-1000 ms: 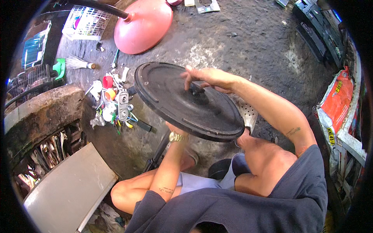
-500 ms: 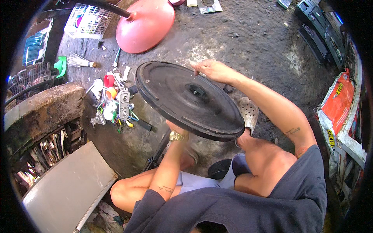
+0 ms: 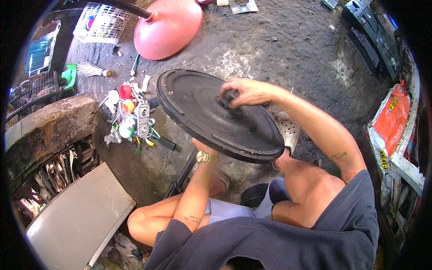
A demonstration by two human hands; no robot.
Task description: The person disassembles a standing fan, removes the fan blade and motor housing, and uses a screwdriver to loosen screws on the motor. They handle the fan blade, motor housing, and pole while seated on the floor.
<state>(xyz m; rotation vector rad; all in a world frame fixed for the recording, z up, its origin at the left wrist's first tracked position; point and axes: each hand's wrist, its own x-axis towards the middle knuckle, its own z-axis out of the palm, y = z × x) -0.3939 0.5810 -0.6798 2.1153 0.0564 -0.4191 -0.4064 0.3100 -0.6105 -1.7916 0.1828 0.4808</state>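
A round black disc-shaped stand base (image 3: 193, 105) is held tilted in front of me, with a raised rim and a hub at its centre. Over that hub, my right hand (image 3: 240, 92) has its thumb and fingers curled around something dark, too hidden to make out. My left hand (image 3: 200, 145) reaches beneath the disc's near edge, its fingers out of sight under it; a gold-coloured watch (image 3: 207, 157) is on that wrist. A black pole (image 3: 182, 177) slants down beside my left forearm, its upper end hidden below the disc.
A pink round base with a dark pole (image 3: 168, 29) stands far left, near a white basket (image 3: 100, 24). A whisk brush (image 3: 92, 69) and small plastic scraps (image 3: 127, 121) lie left of the disc. A grey panel (image 3: 81, 216) sits near left, an orange-red sack (image 3: 391, 114) right.
My right hand has moved from the disc's far edge inward to its central hub, and its fingers have curled there. The disc and my left arm stay almost in place.
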